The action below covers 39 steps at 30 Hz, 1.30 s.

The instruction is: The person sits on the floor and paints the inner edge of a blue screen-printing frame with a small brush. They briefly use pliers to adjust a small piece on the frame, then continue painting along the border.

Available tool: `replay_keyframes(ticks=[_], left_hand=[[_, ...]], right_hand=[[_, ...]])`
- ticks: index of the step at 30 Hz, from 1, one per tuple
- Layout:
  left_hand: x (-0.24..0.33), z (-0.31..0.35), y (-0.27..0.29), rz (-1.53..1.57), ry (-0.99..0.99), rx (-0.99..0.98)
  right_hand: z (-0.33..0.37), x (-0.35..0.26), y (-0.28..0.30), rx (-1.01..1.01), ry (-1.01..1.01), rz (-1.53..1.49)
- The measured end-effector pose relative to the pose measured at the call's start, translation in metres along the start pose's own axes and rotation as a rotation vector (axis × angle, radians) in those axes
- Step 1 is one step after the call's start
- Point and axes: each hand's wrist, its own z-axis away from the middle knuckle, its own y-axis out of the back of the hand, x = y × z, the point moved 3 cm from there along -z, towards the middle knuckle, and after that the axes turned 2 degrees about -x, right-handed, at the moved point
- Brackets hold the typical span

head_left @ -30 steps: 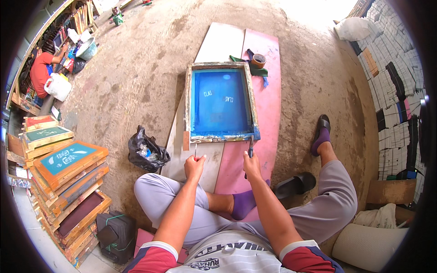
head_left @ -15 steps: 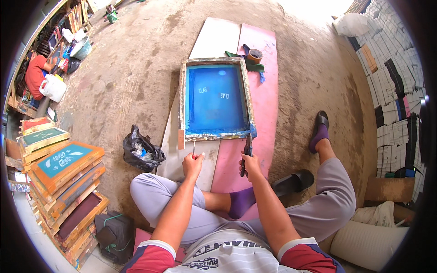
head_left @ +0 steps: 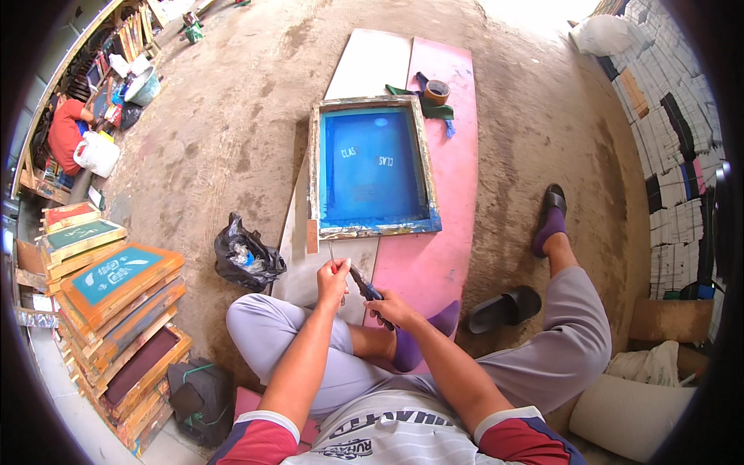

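A screen-printing frame [head_left: 372, 231] with weathered wooden rails and blue mesh lies in front of me on white and pink boards. My left hand [head_left: 332, 280] is closed around a thin metal rod [head_left: 331, 249], probably a slim screwdriver with a red handle, its end near the frame's near-left corner. In my right hand [head_left: 395, 309] is a dark pliers-like tool [head_left: 364, 288], tilted toward the left hand, its tip close to or touching those fingers. My fingers partly hide both tools. Beyond the frame's upper right lie a tape roll [head_left: 436, 93] and green cloth strips [head_left: 439, 110].
A black plastic bag [head_left: 248, 256] sits left of the boards. Stacked printing frames [head_left: 124, 283] rise farther left. A black sandal [head_left: 504, 308] lies right of my foot. Paper-like stacks [head_left: 674, 186] line the right wall. Another person [head_left: 68, 136] sits at far left.
My right hand has moved left and down with the dark tool, away from the frame's near-right corner to beside my left hand. The left hand stays near its place.
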Motion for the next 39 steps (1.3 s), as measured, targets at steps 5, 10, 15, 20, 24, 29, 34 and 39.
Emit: replay_keyframes(ticks=[5, 10, 15, 20, 24, 29, 34, 39], left_hand=[[-0.001, 0.003, 0.010, -0.037, 0.025, 0.085], [0.000, 0.003, 0.012, -0.173, 0.022, 0.142], [-0.019, -0.009, 0.021, -0.308, -0.086, 0.214], [-0.010, -0.007, 0.025, -0.630, -0.150, 0.279], [0.000, -0.001, 0.018, -0.653, -0.092, 0.242], [-0.006, -0.005, 0.025, -0.556, -0.034, 0.243], [-0.004, -0.002, 0.002, -0.388, 0.045, 0.092], [-0.018, -0.008, 0.006, -0.449, -0.034, 0.063]], right_hand=[[0.006, -0.010, -0.011, -0.049, -0.025, -0.036], [0.009, -0.014, -0.009, -0.100, -0.041, -0.052], [0.002, -0.008, -0.012, -0.120, 0.032, -0.021], [0.002, -0.006, -0.003, 0.033, 0.116, 0.112], [-0.010, 0.008, 0.031, 0.358, 0.222, 0.046], [0.008, -0.018, 0.047, 0.550, 0.156, -0.074], [-0.018, 0.008, 0.074, 0.652, 0.287, -0.021], [-0.021, -0.005, 0.071, 0.677, 0.298, 0.016]])
